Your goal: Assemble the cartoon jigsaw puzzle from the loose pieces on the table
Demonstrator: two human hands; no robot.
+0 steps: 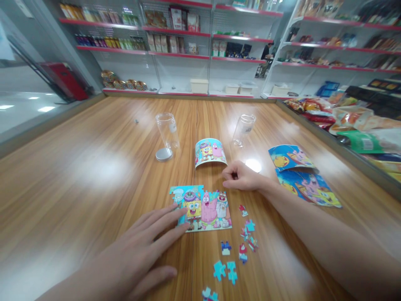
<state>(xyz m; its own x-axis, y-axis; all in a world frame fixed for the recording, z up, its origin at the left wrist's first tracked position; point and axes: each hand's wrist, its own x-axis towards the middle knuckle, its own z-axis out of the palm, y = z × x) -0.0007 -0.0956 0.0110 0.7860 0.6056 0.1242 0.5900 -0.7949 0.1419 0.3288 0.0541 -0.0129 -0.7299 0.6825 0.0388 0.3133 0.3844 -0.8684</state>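
Note:
A partly assembled cartoon jigsaw puzzle (208, 211) lies flat on the wooden table, with gaps along its top edge. My left hand (153, 236) is open, its fingertips resting on the puzzle's left side. Beyond the puzzle's upper right corner, my right hand (242, 176) is closed with curled fingers; whatever is in them, if anything, is hidden. Just past it stands a curved picture card (210, 152) showing the same cartoon scene. Several loose puzzle pieces (232, 271) are scattered to the right of the puzzle and nearer me, including a light-blue piece (219, 271).
Two clear jars (167, 130) (244, 130) stand farther back, with a silver lid (164, 154) by the left one and a shiny lid (253, 166) near my right hand. Blue picture cards (308, 184) lie at right. Packaged goods (360, 125) border the table.

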